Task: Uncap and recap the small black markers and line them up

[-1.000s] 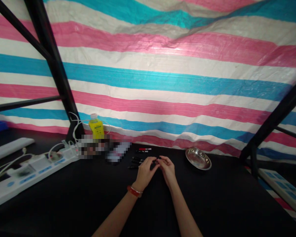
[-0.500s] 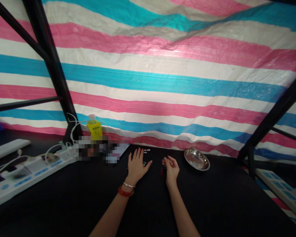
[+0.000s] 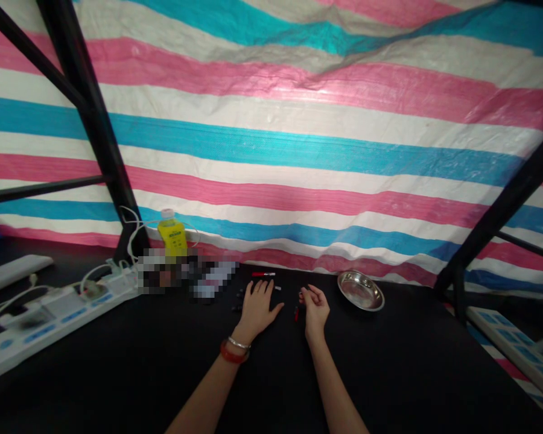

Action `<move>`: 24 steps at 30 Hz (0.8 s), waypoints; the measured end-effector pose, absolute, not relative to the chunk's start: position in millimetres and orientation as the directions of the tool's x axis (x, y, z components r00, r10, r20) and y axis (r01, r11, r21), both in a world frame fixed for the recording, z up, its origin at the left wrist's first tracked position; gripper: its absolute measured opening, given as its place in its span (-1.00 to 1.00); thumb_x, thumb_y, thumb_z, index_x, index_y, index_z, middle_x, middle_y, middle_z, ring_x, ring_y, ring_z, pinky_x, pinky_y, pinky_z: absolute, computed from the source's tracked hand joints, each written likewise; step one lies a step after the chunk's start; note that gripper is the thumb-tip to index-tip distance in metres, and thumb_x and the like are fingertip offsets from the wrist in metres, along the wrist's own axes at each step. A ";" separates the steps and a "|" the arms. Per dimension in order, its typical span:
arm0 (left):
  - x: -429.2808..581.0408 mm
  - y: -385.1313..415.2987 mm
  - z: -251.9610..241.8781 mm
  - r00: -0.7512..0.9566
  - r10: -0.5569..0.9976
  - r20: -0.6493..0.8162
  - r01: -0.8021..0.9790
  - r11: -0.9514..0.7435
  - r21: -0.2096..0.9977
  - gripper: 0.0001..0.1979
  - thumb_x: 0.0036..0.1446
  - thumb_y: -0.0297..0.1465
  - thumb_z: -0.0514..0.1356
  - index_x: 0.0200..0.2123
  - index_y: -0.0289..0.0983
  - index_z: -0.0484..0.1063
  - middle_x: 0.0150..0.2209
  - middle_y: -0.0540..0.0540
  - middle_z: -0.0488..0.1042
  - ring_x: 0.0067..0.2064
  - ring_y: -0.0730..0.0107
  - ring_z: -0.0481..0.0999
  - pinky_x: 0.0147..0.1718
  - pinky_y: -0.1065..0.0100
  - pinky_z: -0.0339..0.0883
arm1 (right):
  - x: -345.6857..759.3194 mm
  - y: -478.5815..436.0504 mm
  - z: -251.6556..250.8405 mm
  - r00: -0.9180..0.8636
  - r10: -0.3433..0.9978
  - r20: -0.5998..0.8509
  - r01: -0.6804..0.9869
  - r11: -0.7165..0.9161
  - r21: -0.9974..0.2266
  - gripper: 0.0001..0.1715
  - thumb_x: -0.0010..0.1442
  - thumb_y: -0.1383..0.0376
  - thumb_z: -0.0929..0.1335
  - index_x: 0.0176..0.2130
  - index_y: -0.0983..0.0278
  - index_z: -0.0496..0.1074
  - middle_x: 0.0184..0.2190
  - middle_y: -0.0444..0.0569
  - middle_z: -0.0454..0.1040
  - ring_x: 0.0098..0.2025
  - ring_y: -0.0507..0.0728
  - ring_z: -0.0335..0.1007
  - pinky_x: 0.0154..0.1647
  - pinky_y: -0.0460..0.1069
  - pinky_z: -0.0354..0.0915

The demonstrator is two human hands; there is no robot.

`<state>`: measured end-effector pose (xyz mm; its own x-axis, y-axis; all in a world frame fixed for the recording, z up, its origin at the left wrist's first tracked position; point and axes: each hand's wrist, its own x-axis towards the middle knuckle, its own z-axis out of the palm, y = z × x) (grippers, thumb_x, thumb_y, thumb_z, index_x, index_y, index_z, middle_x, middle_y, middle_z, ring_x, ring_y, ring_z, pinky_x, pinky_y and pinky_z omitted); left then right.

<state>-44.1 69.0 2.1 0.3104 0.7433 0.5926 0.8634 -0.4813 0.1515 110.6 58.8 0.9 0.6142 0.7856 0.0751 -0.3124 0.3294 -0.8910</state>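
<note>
My left hand (image 3: 257,308) lies palm down on the black table (image 3: 271,386), its fingers spread, partly covering some small dark items (image 3: 239,308). Just beyond its fingertips lies a slim red and silver item (image 3: 263,274), and a small pale piece (image 3: 277,288) shows beside the fingers. To the right, my right hand (image 3: 315,307) is curled with thumb and fingers together; what they pinch is too small to make out. A small red item (image 3: 296,313) rests on the table at that hand's left side.
A round metal dish (image 3: 361,290) sits right of my right hand. At the left are a yellow bottle (image 3: 172,235), a blurred pile and a long white power strip (image 3: 49,319) with cables. Another strip (image 3: 511,340) is at the right. Striped sheeting hangs behind.
My left hand has shifted slightly right and toward me, uncovering the red part of the slim item and the dark items on its left. My right hand has barely moved.
</note>
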 end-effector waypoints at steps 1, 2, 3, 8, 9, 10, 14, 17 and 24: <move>-41.0 67.4 2.5 0.342 0.736 0.585 0.847 -0.511 0.147 -0.53 0.11 -0.19 0.09 0.05 -0.30 0.30 -0.03 -0.27 0.41 0.03 0.04 0.33 0.06 -0.03 0.06 | 110.7 59.0 0.9 0.620 0.782 0.070 -0.315 0.330 -0.890 -0.48 -0.32 0.15 0.53 -0.34 0.33 0.41 -0.62 -0.15 0.44 -0.54 0.07 0.42 -0.52 -0.07 0.32; -38.0 65.8 2.9 0.369 0.732 0.573 0.835 -0.532 0.142 -0.60 0.14 -0.27 0.07 0.03 -0.28 0.31 -0.04 -0.24 0.41 0.02 0.08 0.35 0.04 0.00 0.09 | 110.7 59.1 1.0 0.625 0.778 0.065 -0.317 0.329 -0.890 -0.48 -0.33 0.15 0.53 -0.35 0.33 0.41 -0.62 -0.15 0.44 -0.55 0.07 0.42 -0.52 -0.07 0.32; -35.2 64.4 3.3 0.392 0.730 0.559 0.826 -0.547 0.135 -0.65 0.16 -0.34 0.06 0.02 -0.26 0.32 -0.06 -0.21 0.42 0.00 0.12 0.36 0.02 0.02 0.12 | 110.6 59.3 0.9 0.629 0.775 0.060 -0.318 0.327 -0.890 -0.47 -0.33 0.15 0.53 -0.35 0.33 0.41 -0.63 -0.15 0.44 -0.55 0.06 0.41 -0.53 -0.08 0.31; -28.9 61.4 3.9 0.478 0.723 0.499 0.789 -0.603 0.118 -0.70 0.16 -0.54 0.01 -0.08 -0.20 0.38 -0.12 -0.13 0.42 -0.05 0.21 0.38 -0.09 0.14 0.24 | 109.6 59.2 0.4 0.636 0.769 0.067 -0.296 0.323 -0.899 -0.47 -0.31 0.15 0.52 -0.33 0.34 0.41 -0.62 -0.15 0.45 -0.55 0.05 0.40 -0.54 -0.10 0.26; -28.9 61.8 3.2 0.488 0.718 0.496 0.781 -0.613 0.120 -0.69 0.15 -0.56 0.01 -0.10 -0.19 0.39 -0.11 -0.13 0.41 -0.04 0.22 0.37 -0.10 0.16 0.25 | 109.6 59.0 0.4 0.634 0.771 0.067 -0.292 0.319 -0.902 -0.48 -0.31 0.16 0.52 -0.32 0.34 0.41 -0.62 -0.15 0.45 -0.55 0.05 0.40 -0.54 -0.10 0.25; -29.1 62.3 2.3 0.494 0.714 0.497 0.774 -0.621 0.122 -0.69 0.15 -0.57 0.00 -0.10 -0.20 0.39 -0.10 -0.13 0.40 -0.03 0.22 0.37 -0.11 0.18 0.26 | 109.6 58.7 0.5 0.631 0.773 0.066 -0.289 0.314 -0.904 -0.48 -0.30 0.16 0.52 -0.32 0.34 0.41 -0.61 -0.15 0.45 -0.55 0.05 0.40 -0.55 -0.10 0.24; -29.8 64.0 -0.3 0.502 0.713 0.489 0.765 -0.630 0.133 -0.66 0.12 -0.62 -0.02 -0.12 -0.21 0.39 -0.01 -0.16 0.37 0.04 0.20 0.32 -0.06 0.16 0.25 | 110.2 57.8 0.9 0.625 0.778 0.060 -0.285 0.300 -0.910 -0.48 -0.30 0.14 0.52 -0.32 0.34 0.41 -0.60 -0.13 0.45 -0.54 0.05 0.39 -0.55 -0.11 0.21; -29.6 63.3 0.6 0.513 0.732 0.448 0.769 -0.624 0.140 -0.63 0.11 -0.64 -0.04 -0.10 -0.20 0.37 0.04 -0.15 0.35 0.11 0.17 0.26 -0.01 0.10 0.21 | 110.3 57.9 0.5 0.631 0.773 0.066 -0.266 0.295 -0.918 -0.46 -0.30 0.12 0.51 -0.32 0.34 0.41 -0.58 -0.11 0.46 -0.54 0.05 0.39 -0.54 -0.10 0.21; -28.6 59.4 5.1 0.482 0.798 0.363 0.818 -0.558 0.142 -0.60 0.10 -0.63 -0.04 -0.06 -0.19 0.34 0.15 -0.19 0.22 0.20 0.07 0.15 0.07 -0.02 0.05 | 110.1 58.9 -1.0 0.642 0.764 0.068 -0.233 0.279 -0.932 -0.42 -0.31 0.06 0.50 -0.31 0.34 0.42 -0.57 -0.09 0.46 -0.52 0.08 0.40 -0.55 -0.10 0.20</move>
